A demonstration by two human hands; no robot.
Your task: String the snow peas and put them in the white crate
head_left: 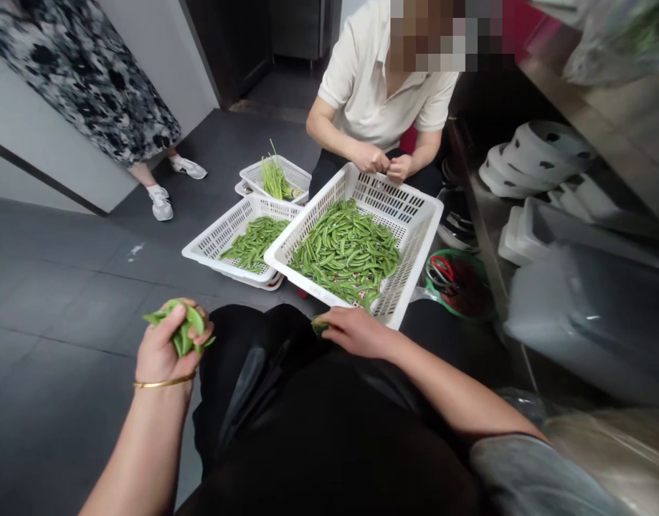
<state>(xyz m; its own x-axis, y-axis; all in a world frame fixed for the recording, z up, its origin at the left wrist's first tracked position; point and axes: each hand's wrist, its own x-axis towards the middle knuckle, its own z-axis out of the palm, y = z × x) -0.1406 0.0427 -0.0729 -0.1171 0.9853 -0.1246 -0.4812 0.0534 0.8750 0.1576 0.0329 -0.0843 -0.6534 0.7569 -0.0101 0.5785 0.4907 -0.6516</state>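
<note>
My left hand [171, 340] is closed around a bunch of green pea pods [185, 330], held up beside my left knee. Over my lap, my right hand [356, 331] is closed with a small green piece [319, 326] showing at its fingertips; it looks like part of a pod, but I cannot be sure. Just beyond the right hand is a large white slotted basket [420, 265] with many pea pods [348, 251] spread over its bottom. A second white basket [205, 244], lower and to the left, holds more pods [257, 240].
Opposite me a person in a cream shirt [383, 86] has both hands at the basket's far rim. A smaller basket [248, 172] holds long green stems [275, 178]. A green basin [461, 283] and stacked grey containers [587, 315] stand right. Another person's shoes [161, 203] are at left.
</note>
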